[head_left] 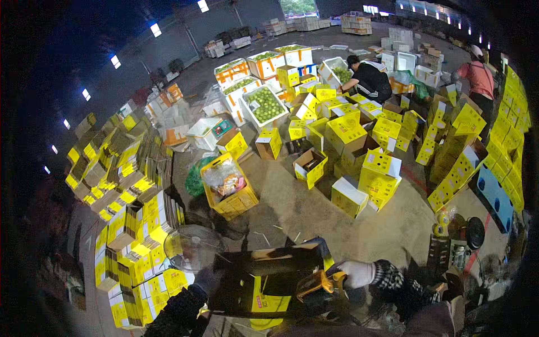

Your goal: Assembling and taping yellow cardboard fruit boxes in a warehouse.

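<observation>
Low in front of me is an open carton (269, 254), its near part dark in shadow, with a yellow printed panel (268, 303) showing at its lower middle. My right hand (359, 274), in a white glove, is closed round a yellow-orange and black hand tool (315, 285), perhaps a tape gun or a stapler. The tool is over the carton's right side. My left arm, in a dark fuzzy sleeve (178, 310), reaches to the carton's left side. Only a sliver of my left hand (204, 309) shows there, and its fingers are hidden.
Flattened yellow-white cartons (143, 247) are stacked at left, beside a round fan (193, 247). A yellow crate (231, 205) holds plastic bags. Yellow boxes (382, 177) crowd ahead, before foam boxes of green fruit (264, 105). One person (370, 81) crouches; another (477, 78) stands right.
</observation>
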Action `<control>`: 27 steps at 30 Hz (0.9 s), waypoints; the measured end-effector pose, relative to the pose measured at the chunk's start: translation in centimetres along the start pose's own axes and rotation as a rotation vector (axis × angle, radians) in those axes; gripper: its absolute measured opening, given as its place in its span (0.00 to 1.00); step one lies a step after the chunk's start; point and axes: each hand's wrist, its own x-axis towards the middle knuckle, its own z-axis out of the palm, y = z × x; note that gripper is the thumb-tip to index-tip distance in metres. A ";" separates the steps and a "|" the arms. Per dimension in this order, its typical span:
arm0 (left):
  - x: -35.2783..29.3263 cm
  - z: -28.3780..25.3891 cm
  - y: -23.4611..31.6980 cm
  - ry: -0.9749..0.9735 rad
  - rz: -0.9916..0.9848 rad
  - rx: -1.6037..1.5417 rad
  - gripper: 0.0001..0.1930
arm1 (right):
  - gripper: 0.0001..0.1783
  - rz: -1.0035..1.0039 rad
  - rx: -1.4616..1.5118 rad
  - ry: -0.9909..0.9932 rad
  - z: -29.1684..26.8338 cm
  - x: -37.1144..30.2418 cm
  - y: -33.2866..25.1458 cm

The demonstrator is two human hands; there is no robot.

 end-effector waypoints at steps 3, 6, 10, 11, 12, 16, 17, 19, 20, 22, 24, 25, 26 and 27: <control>1.4 7.8 -0.9 0.413 -0.198 0.065 0.22 | 0.21 0.405 -0.121 -0.387 3.6 5.5 -0.4; 0.7 7.9 -0.8 0.487 -0.197 -0.017 0.23 | 0.20 0.294 -0.157 0.052 10.0 9.3 3.0; -0.3 6.2 -0.4 -0.130 0.305 -0.062 0.27 | 0.14 0.276 -1.353 1.279 12.7 8.7 10.1; -2.2 6.2 -0.5 -0.084 0.288 0.005 0.28 | 0.14 0.225 -0.580 1.014 12.0 8.0 7.2; -4.9 5.3 -1.2 0.039 0.215 0.043 0.30 | 0.14 0.174 0.209 0.626 12.2 9.2 4.7; 0.3 4.0 -0.7 0.602 0.171 0.025 0.32 | 0.10 0.011 0.525 0.409 2.6 8.9 -10.6; 1.0 3.4 1.0 0.804 0.147 -0.001 0.30 | 0.10 0.003 0.908 0.381 -0.4 7.4 -6.5; 2.9 5.8 0.1 1.316 -0.038 -0.027 0.28 | 0.12 -0.005 0.925 0.584 -3.5 6.4 -3.6; 2.8 6.7 -0.5 1.368 -0.162 -0.451 0.30 | 0.13 0.040 0.865 0.638 -3.5 6.3 -2.1; 2.6 8.4 -2.8 1.450 -0.302 -1.431 0.29 | 0.16 0.137 0.727 0.557 -0.6 6.1 0.2; 1.9 5.7 -2.3 1.109 -0.149 -1.980 0.31 | 0.21 0.228 0.540 0.383 1.9 3.9 1.5; 1.8 5.8 -3.8 0.936 -0.091 -1.892 0.33 | 0.23 0.282 0.501 0.237 3.9 3.4 3.1; 2.4 7.9 -6.1 0.804 0.046 -1.528 0.25 | 0.22 0.357 0.487 0.092 5.3 3.5 3.8; 4.1 9.7 -8.0 0.730 0.225 -1.177 0.19 | 0.22 0.432 0.449 -0.025 5.9 3.1 4.2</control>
